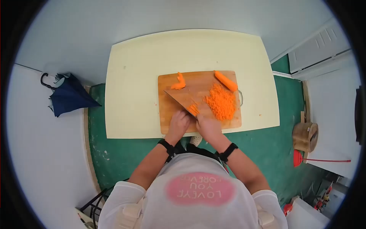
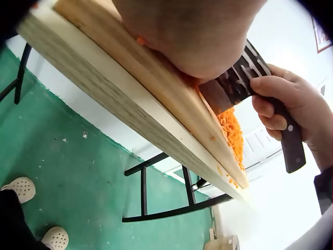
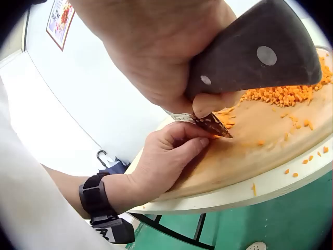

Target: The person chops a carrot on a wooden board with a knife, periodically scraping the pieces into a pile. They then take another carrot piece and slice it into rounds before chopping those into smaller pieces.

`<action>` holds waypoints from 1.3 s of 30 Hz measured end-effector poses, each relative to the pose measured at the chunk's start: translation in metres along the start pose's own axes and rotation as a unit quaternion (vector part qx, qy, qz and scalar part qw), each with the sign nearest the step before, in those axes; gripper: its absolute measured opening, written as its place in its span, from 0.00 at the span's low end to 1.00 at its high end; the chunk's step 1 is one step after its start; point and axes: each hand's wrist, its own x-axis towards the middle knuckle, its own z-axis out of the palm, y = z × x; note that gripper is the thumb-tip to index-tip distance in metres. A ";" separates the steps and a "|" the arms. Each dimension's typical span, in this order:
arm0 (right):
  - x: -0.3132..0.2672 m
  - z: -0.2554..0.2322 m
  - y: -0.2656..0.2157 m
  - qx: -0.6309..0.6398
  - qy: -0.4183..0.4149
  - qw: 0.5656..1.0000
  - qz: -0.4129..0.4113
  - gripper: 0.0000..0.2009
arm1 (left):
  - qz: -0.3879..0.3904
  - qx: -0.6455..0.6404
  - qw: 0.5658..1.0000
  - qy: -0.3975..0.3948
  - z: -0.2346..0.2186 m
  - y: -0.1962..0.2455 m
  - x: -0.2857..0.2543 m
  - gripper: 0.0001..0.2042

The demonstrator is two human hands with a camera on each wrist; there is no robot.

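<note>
My right hand (image 1: 209,128) grips the black riveted handle of a broad kitchen knife (image 2: 289,136), its thumb against the blade. The blade slants over the wooden cutting board (image 1: 165,114), edge down. Beside it my left hand (image 3: 165,159) pinches a carrot piece (image 3: 216,136), mostly hidden by the fingers and blade. Thin carrot strips (image 1: 193,110) lie along the blade's right side. A heap of finely chopped carrot (image 1: 222,104) covers the board's right part, with a peeled carrot length (image 1: 225,81) above it. Carrot offcuts (image 1: 179,81) sit at the upper left.
The board rests at the near edge of a pale yellow table (image 1: 131,84), its metal handle (image 1: 241,98) on the right. Small carrot crumbs (image 3: 295,175) dot the table rim. A folded blue umbrella (image 1: 72,95) hangs at left; a wooden block (image 1: 305,136) stands at right.
</note>
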 end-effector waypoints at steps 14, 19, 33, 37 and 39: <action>-0.001 -0.010 0.007 0.018 0.063 0.998 -0.027 0.09 | -0.032 -0.024 0.998 0.047 0.004 0.002 0.000 0.08; -0.005 -0.006 0.007 -0.008 0.067 0.997 -0.036 0.08 | -0.012 -0.018 0.999 0.036 0.003 0.002 0.000 0.11; -0.001 0.005 0.004 -0.003 0.054 0.998 -0.035 0.06 | 0.018 -0.015 0.999 0.033 0.000 0.007 0.005 0.09; -0.006 0.000 0.009 0.031 0.072 0.997 -0.026 0.07 | -0.007 -0.012 1.000 0.024 -0.003 0.008 0.005 0.11; -0.016 -0.010 0.011 0.056 0.066 0.996 0.002 0.08 | -0.026 -0.023 0.999 0.004 -0.005 0.007 0.002 0.14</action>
